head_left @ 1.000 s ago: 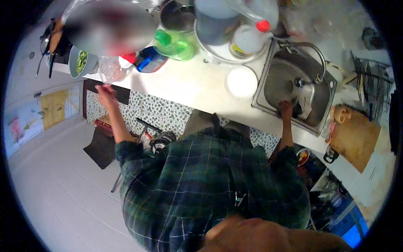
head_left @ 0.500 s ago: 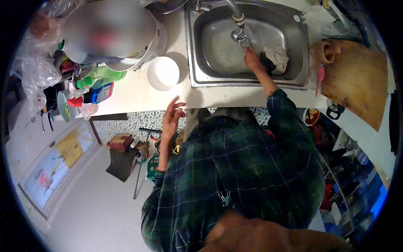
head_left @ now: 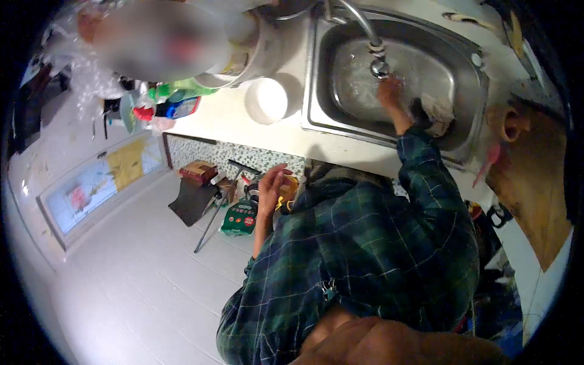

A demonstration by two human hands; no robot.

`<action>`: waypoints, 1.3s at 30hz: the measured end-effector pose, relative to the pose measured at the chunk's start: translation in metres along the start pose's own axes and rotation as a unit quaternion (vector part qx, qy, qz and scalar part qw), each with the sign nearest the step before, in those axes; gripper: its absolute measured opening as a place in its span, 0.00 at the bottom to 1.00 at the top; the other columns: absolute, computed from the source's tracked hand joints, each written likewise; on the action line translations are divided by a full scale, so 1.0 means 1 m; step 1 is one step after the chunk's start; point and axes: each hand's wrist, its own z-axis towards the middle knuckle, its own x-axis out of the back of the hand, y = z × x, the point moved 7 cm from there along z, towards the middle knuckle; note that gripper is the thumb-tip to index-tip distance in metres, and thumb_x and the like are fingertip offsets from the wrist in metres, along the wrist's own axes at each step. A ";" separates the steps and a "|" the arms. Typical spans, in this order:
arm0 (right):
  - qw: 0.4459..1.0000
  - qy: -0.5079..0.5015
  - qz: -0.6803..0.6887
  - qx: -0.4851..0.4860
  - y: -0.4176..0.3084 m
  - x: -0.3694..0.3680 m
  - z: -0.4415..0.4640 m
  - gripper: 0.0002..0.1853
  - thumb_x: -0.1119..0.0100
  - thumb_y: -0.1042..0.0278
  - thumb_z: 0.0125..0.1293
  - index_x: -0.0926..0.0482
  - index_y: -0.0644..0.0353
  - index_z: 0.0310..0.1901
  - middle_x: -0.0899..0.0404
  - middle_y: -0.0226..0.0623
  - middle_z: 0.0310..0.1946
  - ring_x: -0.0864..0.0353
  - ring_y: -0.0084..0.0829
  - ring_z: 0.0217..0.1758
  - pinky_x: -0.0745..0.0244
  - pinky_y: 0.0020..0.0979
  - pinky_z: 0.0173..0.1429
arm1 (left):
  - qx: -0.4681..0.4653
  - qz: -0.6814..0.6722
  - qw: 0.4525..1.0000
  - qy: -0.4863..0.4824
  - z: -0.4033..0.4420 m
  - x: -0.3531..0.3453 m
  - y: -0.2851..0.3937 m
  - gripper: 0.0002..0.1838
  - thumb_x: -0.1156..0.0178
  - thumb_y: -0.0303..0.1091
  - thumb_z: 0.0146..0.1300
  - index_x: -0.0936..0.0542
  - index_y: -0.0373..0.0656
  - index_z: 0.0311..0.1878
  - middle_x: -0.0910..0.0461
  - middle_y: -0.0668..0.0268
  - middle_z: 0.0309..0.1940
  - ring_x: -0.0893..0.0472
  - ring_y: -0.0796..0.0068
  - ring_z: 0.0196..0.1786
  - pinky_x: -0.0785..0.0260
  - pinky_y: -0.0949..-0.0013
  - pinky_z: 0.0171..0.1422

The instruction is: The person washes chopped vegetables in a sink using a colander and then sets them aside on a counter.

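Observation:
My right hand [head_left: 390, 92] is in the steel sink [head_left: 347, 128], directly below the faucet head [head_left: 379, 66]. Its fingers are blurred, and whether they hold anything is unclear. Water seems to splash around them. A pale cloth [head_left: 439, 115] with something dark beside it lies in the sink, right of this hand. My left hand [head_left: 274, 181] hangs in front of the counter edge, fingers apart and nothing in them. Nearest to it on the counter is a round white bowl [head_left: 267, 100].
Left on the counter [head_left: 213, 125] are a green bottle [head_left: 182, 91], a blue container [head_left: 182, 108] and a large pot [head_left: 258, 58]. A wooden board [head_left: 535, 176] and a pink-handled tool [head_left: 488, 163] are right of the sink. A green bag [head_left: 239, 218] stands on the floor.
The view has swung toward the sink, then slightly back left. My left hand has left the clear bag at the counter's left end. My right hand has moved from the sink's front to the faucet.

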 end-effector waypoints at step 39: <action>0.991 -0.088 -0.044 -0.096 0.055 0.299 -0.009 0.34 0.48 0.66 0.47 0.41 0.58 0.61 0.26 0.53 0.46 0.26 0.49 0.49 0.31 0.43 0.52 | -0.034 -0.095 0.993 -0.056 0.009 0.004 -0.079 0.14 0.51 0.34 0.65 0.27 0.39 0.51 0.23 0.66 0.35 0.25 0.80 0.33 0.31 0.76 0.40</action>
